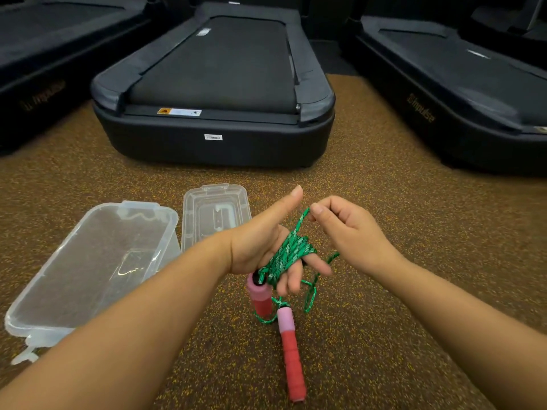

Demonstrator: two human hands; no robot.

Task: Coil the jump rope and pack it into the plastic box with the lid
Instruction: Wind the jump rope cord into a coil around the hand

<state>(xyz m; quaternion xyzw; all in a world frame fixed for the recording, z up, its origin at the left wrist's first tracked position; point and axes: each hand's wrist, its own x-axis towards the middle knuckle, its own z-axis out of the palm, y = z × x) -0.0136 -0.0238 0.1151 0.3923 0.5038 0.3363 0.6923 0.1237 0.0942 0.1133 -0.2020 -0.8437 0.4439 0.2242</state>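
Green jump rope [291,250] coiled across my spread left hand [260,247], my right hand [349,232] pinching its strand, free red handle [289,350] lying lengthwise down-frame

Two hands are in view, the left hand [260,247] and the right hand [349,232]. There is one jump rope [291,250], a single green cord with two pink-and-red handles: one handle [260,297] just under the left hand, the other handle [290,350] nearer. One clear plastic box [88,276] lies at the left, and one clear lid [216,214] lies beside it. Three dark treadmills stand at the far side: a left treadmill [44,69], a middle treadmill [213,84] and a right treadmill [444,93]. The middle one carries two white stickers.
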